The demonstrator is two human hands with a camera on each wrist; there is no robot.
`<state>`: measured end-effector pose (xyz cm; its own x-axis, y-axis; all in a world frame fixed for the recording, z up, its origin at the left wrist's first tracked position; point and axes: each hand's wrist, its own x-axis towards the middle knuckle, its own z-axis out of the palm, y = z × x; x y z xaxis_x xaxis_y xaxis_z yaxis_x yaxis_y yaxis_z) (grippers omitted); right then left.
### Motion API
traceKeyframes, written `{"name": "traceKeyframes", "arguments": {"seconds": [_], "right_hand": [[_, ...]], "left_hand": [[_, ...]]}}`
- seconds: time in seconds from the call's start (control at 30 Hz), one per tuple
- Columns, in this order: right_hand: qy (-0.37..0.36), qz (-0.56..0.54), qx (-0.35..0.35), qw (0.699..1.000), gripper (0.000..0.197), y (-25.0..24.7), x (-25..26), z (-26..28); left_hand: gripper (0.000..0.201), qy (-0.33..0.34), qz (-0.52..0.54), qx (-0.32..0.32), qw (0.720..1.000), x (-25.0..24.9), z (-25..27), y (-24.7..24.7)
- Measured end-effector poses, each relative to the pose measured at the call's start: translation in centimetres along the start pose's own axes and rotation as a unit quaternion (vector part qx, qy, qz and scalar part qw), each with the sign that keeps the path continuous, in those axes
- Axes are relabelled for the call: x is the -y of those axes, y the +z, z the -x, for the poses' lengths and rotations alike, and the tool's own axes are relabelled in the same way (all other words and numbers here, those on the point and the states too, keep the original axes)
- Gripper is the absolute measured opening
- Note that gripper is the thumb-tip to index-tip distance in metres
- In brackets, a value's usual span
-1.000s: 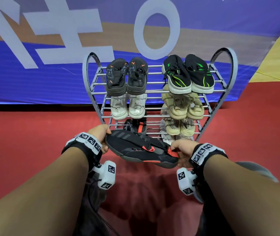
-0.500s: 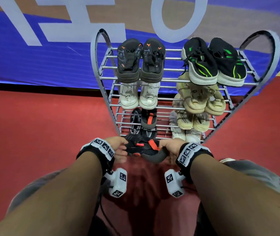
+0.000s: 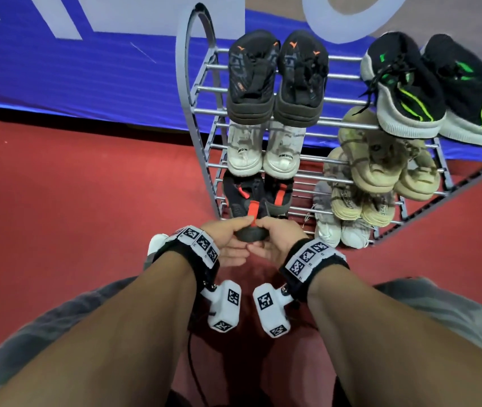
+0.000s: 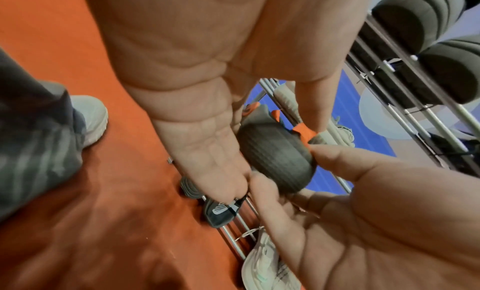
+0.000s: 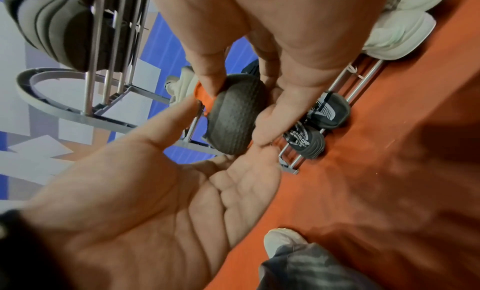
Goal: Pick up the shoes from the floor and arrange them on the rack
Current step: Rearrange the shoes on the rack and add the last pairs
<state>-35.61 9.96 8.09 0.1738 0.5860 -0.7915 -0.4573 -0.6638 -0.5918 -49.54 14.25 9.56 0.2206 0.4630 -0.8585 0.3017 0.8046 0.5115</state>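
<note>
A black shoe (image 3: 244, 201) with an orange heel tab lies toe-first on a low left shelf of the grey metal rack (image 3: 188, 83), beside its mate (image 3: 279, 195). Only its ribbed heel (image 4: 278, 160) sticks out toward me. My left hand (image 3: 229, 239) holds the heel from the left, thumb on top and fingers beneath. My right hand (image 3: 275, 239) grips it from the right, its thumb on the orange tab (image 5: 201, 95). The two hands' fingertips meet under the heel.
Pairs fill the other shelves: black ones (image 3: 277, 80) and black-green sneakers (image 3: 433, 92) on top, white (image 3: 263, 154) and beige (image 3: 380, 168) below, pale sneakers (image 3: 339, 233) at the bottom right. A dark pair (image 5: 319, 119) sits on the lowest bars. Red floor surrounds the rack; my foot (image 3: 156, 242) stands left.
The shoe was held sideways in front of the rack; it now points toe-first into the low left shelf. Both hands have closed together on its heel, and my head has come nearer.
</note>
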Motion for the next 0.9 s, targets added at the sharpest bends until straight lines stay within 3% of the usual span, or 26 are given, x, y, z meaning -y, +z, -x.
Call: {"name": "traceKeyframes", "arguments": {"seconds": [0.13, 0.23, 0.33, 0.43, 0.57, 0.67, 0.77, 0.9], "right_hand": [[-0.043, 0.005, 0.029, 0.999, 0.018, 1.0, -0.4, -1.8], [-0.046, 0.033, 0.030, 0.998, 0.021, 1.2, -0.4, -3.9], [-0.028, 0.053, -0.039, 0.997, 0.019, -0.2, 0.4, -6.3], [0.005, 0.076, -0.099, 0.992, 0.036, -3.1, 0.9, -9.6], [0.034, 0.034, -0.093, 0.995, 0.054, -4.8, 1.5, -12.2], [0.013, -0.006, -0.095, 0.995, 0.049, -4.9, 2.0, -13.7], [0.000, -0.036, -0.098, 0.995, 0.030, -4.7, 2.3, -14.9], [-0.004, -0.067, -0.115, 0.991, 0.031, -4.7, 2.4, -15.7]], "left_hand": [[0.017, 0.016, 0.076, -0.031, 0.996, -0.4, -2.2, -0.4], [0.008, 0.021, 0.100, -0.057, 0.993, -1.2, -4.6, -1.1], [0.001, 0.040, 0.106, -0.089, 0.990, -2.5, -7.6, -1.6], [0.006, 0.048, 0.096, -0.063, 0.992, -3.7, -10.5, -2.3], [0.029, 0.052, 0.119, -0.097, 0.987, -4.3, -14.0, -2.1], [0.022, 0.037, 0.146, -0.118, 0.981, -3.7, -15.6, -1.3], [0.042, 0.051, 0.208, -0.141, 0.967, -2.6, -17.1, -1.0], [0.038, 0.083, 0.256, -0.160, 0.950, -2.5, -17.4, -1.2]]}}
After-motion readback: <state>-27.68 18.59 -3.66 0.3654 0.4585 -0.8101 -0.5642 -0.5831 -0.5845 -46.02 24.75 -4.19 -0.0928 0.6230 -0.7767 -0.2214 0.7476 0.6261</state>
